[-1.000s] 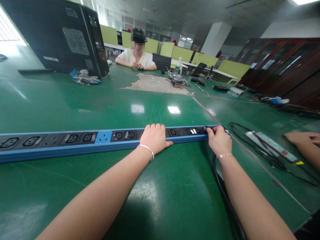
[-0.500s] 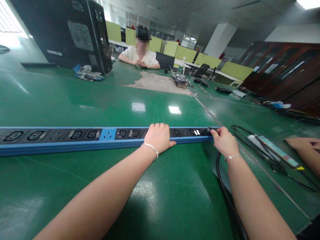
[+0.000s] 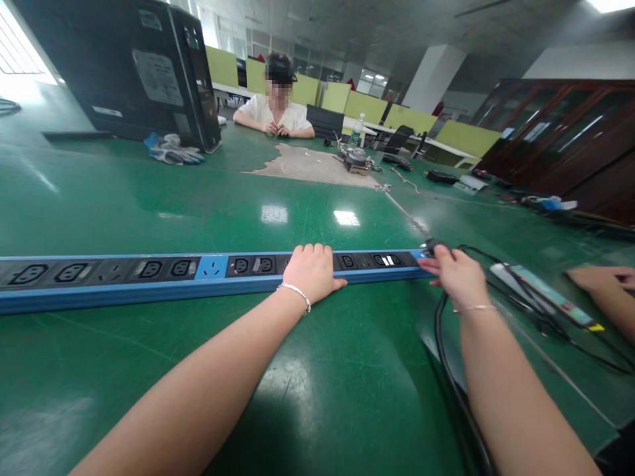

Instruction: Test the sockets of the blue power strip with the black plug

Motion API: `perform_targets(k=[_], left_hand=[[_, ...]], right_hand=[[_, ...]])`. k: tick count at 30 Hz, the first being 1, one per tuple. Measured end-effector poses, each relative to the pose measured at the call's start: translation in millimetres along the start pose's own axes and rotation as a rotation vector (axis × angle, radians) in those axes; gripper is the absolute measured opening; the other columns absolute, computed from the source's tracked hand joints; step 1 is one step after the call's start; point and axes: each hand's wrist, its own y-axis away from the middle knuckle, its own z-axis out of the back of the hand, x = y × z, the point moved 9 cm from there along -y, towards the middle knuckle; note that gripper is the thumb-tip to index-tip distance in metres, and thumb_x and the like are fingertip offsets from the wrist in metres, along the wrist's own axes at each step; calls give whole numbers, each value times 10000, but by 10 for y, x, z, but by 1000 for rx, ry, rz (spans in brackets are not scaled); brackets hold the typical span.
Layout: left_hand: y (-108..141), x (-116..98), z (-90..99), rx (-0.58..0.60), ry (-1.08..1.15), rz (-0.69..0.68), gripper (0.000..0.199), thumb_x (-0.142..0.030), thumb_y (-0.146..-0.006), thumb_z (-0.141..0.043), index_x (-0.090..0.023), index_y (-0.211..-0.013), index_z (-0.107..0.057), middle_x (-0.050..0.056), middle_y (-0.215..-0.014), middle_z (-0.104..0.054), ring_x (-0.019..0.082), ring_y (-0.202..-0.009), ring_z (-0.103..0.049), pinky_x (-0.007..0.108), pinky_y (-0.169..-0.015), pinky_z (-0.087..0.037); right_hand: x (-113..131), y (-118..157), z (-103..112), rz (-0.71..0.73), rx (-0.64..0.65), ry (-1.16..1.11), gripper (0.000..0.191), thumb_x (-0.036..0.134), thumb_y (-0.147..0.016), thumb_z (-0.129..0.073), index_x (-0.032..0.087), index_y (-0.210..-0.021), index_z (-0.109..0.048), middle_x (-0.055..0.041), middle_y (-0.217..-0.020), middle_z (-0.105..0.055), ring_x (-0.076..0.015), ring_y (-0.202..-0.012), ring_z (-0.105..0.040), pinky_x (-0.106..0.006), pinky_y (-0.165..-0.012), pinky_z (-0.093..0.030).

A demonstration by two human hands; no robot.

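Observation:
A long blue power strip (image 3: 124, 293) with black sockets and one blue socket lies across the green table. My left hand (image 3: 314, 270) is wrapped over its top, fingers on the far edge and thumb on the near side. At the strip's right end, my right hand (image 3: 462, 280) grips a black plug (image 3: 436, 244) just above the strip's surface. A thick black cord (image 3: 441, 340) hangs from below this hand and runs toward me. The plug's prongs are too small to make out clearly.
To the right lie a white power strip (image 3: 550, 297) with black cables and another person's hand (image 3: 600, 281). A black computer case (image 3: 119, 73) and gloves (image 3: 173, 151) stand far left. Across the table sits a person (image 3: 275, 109), near a bottle (image 3: 356, 130).
My right hand has lifted the black plug up and to the right, off the socket at the strip's right end. My left hand keeps its hold on the strip.

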Motion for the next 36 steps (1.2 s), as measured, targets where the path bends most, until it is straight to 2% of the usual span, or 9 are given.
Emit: perform_targets(k=[4, 6, 10, 14, 18, 22, 26, 31, 36], left_hand=[[-1, -5, -3, 4, -13, -3, 591, -657, -728, -546, -136, -1006, -549, 116, -952, -615, 277, -916, -553, 375, -781, -360], [1, 3, -6, 5, -15, 0, 598, -660, -725, -549, -137, -1014, -546, 116, -957, -615, 275, -917, -554, 369, -781, -358], [7, 7, 1, -7, -20, -10, 624, -677, -721, -542, -130, -1020, -545, 117, -953, -618, 278, -907, -558, 369, -775, -362], [11, 1, 6, -11, -26, -17, 641, -699, -729, -508, -129, -1019, -547, 115, -954, -621, 274, -902, -560, 364, -773, -365], [12, -9, 8, -24, -31, -26, 658, -708, -733, -493, -122, -1028, -546, 116, -943, -622, 277, -896, -561, 366, -765, -365], [6, -11, 1, -32, -39, -32, 637, -699, -734, -502, -122, -999, -553, 113, -931, -623, 276, -891, -561, 365, -760, -363], [5, -13, 8, -43, -43, -33, 624, -696, -733, -507, -125, -977, -555, 109, -917, -621, 271, -878, -564, 363, -756, -360], [8, -8, 11, -34, -34, -27, 628, -695, -729, -513, -121, -981, -552, 112, -918, -616, 276, -884, -564, 367, -759, -358], [1, -7, 12, -31, -31, -24, 624, -688, -731, -517, -120, -986, -554, 110, -917, -618, 276, -879, -565, 367, -753, -364]], right_hand=[[-189, 60, 197, -162, -72, -537, 289, 443, -884, -348, 210, -1006, -468, -115, -965, -684, -168, -659, -666, -236, -458, -449], [-299, 83, 280, -215, -153, -604, 269, 439, -855, -414, 198, -927, -506, -106, -857, -683, -144, -533, -613, -241, -448, -430], [-360, 110, 353, -223, -252, -486, 348, 491, -818, -443, 174, -743, -568, -23, -511, -542, -97, -356, -397, -254, -388, -330], [-213, 115, 211, -161, -130, -412, 404, 543, -789, -458, 175, -681, -584, 41, -399, -409, -98, -345, -356, -242, -364, -303], [-217, 86, 215, -126, -137, -272, 450, 578, -785, -432, 172, -708, -611, 31, -446, -457, -108, -363, -399, -247, -377, -340], [-462, -23, 261, -157, -188, -158, 467, 574, -805, -388, 172, -737, -616, 13, -492, -505, -116, -387, -431, -259, -419, -363], [-611, -154, 150, -122, -106, -92, 476, 579, -817, -352, 182, -713, -594, -6, -519, -539, -139, -436, -471, -275, -468, -380], [-508, -230, 37, -13, -39, 164, 470, 533, -845, -302, 199, -672, -584, -72, -618, -612, -198, -617, -562, -293, -568, -401], [-334, -249, -10, 23, 42, 411, 481, 476, -874, -260, 171, -814, -627, -152, -895, -670, -253, -843, -606, -308, -674, -419]])
